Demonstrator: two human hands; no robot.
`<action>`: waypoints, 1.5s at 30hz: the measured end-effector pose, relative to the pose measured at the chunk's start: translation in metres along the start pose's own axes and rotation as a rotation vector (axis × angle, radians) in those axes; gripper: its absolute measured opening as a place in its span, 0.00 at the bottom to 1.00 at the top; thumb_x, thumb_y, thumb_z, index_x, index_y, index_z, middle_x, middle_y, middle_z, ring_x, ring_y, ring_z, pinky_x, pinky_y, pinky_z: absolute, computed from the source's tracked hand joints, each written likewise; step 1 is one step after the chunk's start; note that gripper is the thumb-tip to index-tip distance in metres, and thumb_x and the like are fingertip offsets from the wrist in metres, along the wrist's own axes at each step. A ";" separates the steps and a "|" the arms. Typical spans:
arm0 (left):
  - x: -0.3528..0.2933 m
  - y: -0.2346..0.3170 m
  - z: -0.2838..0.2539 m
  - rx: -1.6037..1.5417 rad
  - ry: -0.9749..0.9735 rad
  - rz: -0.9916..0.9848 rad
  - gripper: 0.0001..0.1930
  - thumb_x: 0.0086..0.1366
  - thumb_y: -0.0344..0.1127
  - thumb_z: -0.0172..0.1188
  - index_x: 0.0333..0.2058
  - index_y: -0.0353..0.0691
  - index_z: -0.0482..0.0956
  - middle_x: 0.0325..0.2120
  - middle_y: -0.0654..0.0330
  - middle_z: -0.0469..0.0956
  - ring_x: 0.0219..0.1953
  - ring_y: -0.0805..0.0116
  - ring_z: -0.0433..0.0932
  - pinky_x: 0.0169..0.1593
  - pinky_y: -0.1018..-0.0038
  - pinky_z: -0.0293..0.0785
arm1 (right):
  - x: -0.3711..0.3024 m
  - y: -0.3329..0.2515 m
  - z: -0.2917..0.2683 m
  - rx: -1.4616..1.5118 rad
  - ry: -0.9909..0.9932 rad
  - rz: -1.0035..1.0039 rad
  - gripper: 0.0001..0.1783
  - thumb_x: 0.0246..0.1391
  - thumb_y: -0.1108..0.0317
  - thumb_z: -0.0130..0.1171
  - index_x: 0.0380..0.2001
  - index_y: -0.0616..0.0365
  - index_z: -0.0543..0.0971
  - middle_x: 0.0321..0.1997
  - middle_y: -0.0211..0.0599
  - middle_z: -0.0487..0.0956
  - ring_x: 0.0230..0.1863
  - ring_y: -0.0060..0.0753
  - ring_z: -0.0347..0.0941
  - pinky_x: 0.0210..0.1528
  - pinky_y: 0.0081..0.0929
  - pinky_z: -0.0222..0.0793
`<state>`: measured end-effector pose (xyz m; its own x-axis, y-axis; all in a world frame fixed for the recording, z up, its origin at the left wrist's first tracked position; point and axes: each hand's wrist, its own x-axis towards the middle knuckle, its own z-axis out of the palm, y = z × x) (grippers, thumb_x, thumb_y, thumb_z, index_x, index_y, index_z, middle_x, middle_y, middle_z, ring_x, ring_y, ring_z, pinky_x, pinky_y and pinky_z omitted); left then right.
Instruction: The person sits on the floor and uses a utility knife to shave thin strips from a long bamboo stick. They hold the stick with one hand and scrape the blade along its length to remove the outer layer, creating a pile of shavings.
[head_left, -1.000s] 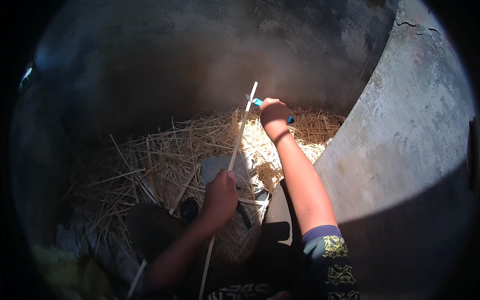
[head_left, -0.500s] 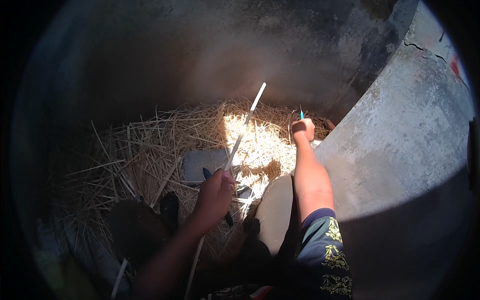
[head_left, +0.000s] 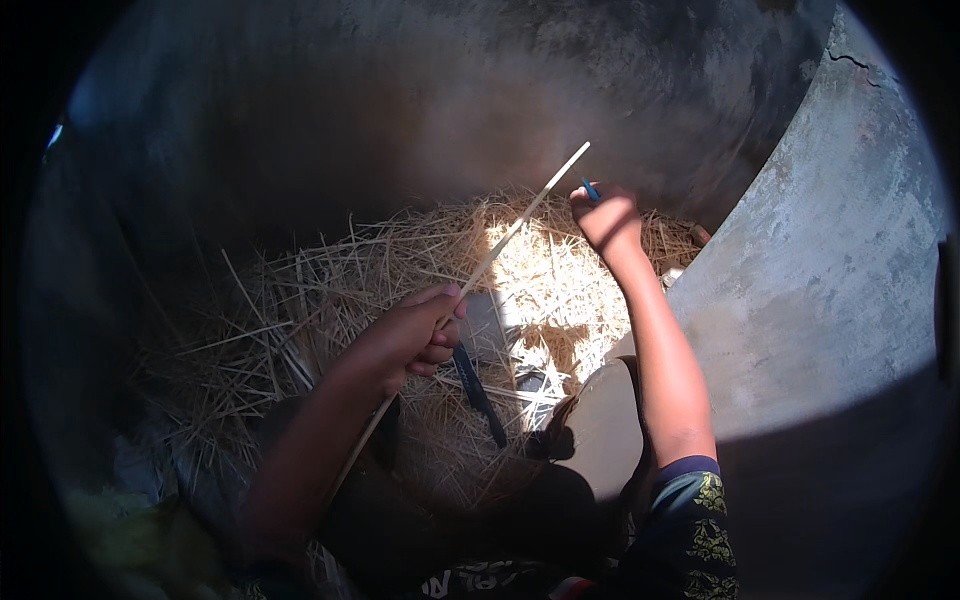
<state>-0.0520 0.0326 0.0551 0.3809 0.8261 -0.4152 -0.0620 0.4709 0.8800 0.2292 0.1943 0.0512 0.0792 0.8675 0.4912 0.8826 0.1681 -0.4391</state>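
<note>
My left hand (head_left: 412, 335) is wrapped round a long, thin, pale stick (head_left: 520, 222). The stick slants up to the right, and its lower part runs back under my left forearm. Close beside the stick's upper end, my right hand (head_left: 610, 218) is closed on a small blue-handled tool (head_left: 591, 190). Only a short blue part shows above the fist, so its blade or working end cannot be made out. A dark, narrow, flat object (head_left: 480, 395) lies below my left hand, its upper end hidden behind the fingers.
Pale straw-like shavings (head_left: 310, 330) cover the ground, brightly sunlit near the middle. A greyish block (head_left: 484, 325) lies among them. A curved, stained concrete wall (head_left: 430, 120) rises ahead; a cracked, sloping concrete surface (head_left: 800, 280) borders the right. My knee (head_left: 600, 430) is below my right arm.
My right hand has moved up beside the stick's upper end. The stick leans further right. My left hand has turned, showing more fingers, and more of the dark flat object shows.
</note>
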 end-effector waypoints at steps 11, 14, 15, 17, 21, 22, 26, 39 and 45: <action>0.022 0.010 0.040 0.017 0.153 0.200 0.20 0.76 0.52 0.40 0.27 0.48 0.62 0.13 0.73 0.54 0.11 0.83 0.48 0.14 0.79 0.41 | -0.034 -0.065 0.026 0.118 0.066 -0.131 0.13 0.54 0.59 0.57 0.28 0.57 0.82 0.29 0.50 0.82 0.34 0.56 0.80 0.40 0.45 0.77; 0.024 0.009 0.036 -0.066 0.146 0.201 0.21 0.75 0.54 0.40 0.26 0.48 0.60 0.13 0.72 0.53 0.10 0.83 0.47 0.14 0.79 0.40 | -0.042 -0.078 0.014 -0.083 -0.042 -0.211 0.11 0.52 0.62 0.58 0.27 0.58 0.82 0.27 0.52 0.81 0.32 0.57 0.80 0.37 0.46 0.78; 0.024 0.008 0.035 -0.092 0.137 0.202 0.21 0.75 0.54 0.40 0.26 0.48 0.60 0.13 0.72 0.53 0.10 0.83 0.47 0.14 0.79 0.40 | -0.045 -0.078 0.014 -0.157 -0.079 -0.240 0.11 0.52 0.62 0.58 0.27 0.58 0.82 0.27 0.53 0.81 0.32 0.57 0.80 0.36 0.46 0.78; 0.019 0.005 0.042 -0.049 0.206 0.228 0.21 0.75 0.55 0.40 0.26 0.49 0.60 0.12 0.72 0.53 0.10 0.83 0.47 0.14 0.79 0.40 | -0.044 -0.074 0.022 -0.148 -0.078 -0.227 0.10 0.51 0.63 0.58 0.27 0.58 0.83 0.27 0.53 0.81 0.32 0.56 0.81 0.37 0.44 0.79; 0.020 -0.023 0.065 0.029 0.189 0.147 0.22 0.75 0.56 0.40 0.26 0.49 0.61 0.12 0.72 0.53 0.10 0.83 0.47 0.13 0.79 0.41 | 0.008 -0.046 0.018 -0.161 -0.072 0.121 0.09 0.50 0.63 0.62 0.27 0.56 0.84 0.29 0.50 0.83 0.35 0.51 0.82 0.39 0.41 0.79; 0.018 -0.025 0.069 0.016 0.157 0.111 0.22 0.75 0.56 0.40 0.26 0.49 0.61 0.12 0.72 0.53 0.10 0.83 0.47 0.13 0.80 0.41 | 0.012 -0.033 0.014 -0.160 -0.019 0.123 0.09 0.50 0.63 0.62 0.28 0.56 0.84 0.30 0.49 0.83 0.36 0.51 0.82 0.40 0.41 0.79; 0.023 -0.023 0.063 -0.076 0.076 0.059 0.23 0.74 0.58 0.40 0.25 0.49 0.60 0.12 0.72 0.54 0.10 0.83 0.47 0.12 0.80 0.41 | 0.009 -0.011 0.014 -0.213 -0.071 0.088 0.08 0.51 0.62 0.61 0.32 0.51 0.84 0.33 0.45 0.84 0.38 0.50 0.82 0.43 0.41 0.78; -0.003 -0.037 0.079 -0.016 0.155 0.083 0.23 0.75 0.56 0.41 0.25 0.46 0.61 0.13 0.71 0.56 0.11 0.80 0.53 0.15 0.78 0.51 | 0.021 -0.019 0.029 -0.245 -0.084 0.097 0.08 0.50 0.65 0.63 0.33 0.53 0.85 0.36 0.46 0.84 0.42 0.48 0.82 0.44 0.40 0.79; 0.021 -0.070 0.076 0.234 0.085 0.144 0.25 0.73 0.58 0.43 0.22 0.47 0.63 0.13 0.70 0.60 0.11 0.80 0.55 0.15 0.78 0.54 | 0.012 0.088 0.042 -0.167 0.013 0.468 0.12 0.51 0.64 0.58 0.33 0.59 0.84 0.39 0.55 0.83 0.45 0.53 0.81 0.49 0.42 0.77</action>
<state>0.0306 -0.0068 0.0022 0.3044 0.9068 -0.2917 0.1086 0.2712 0.9564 0.2885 0.2394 -0.0125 0.4896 0.8257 0.2803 0.8131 -0.3162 -0.4889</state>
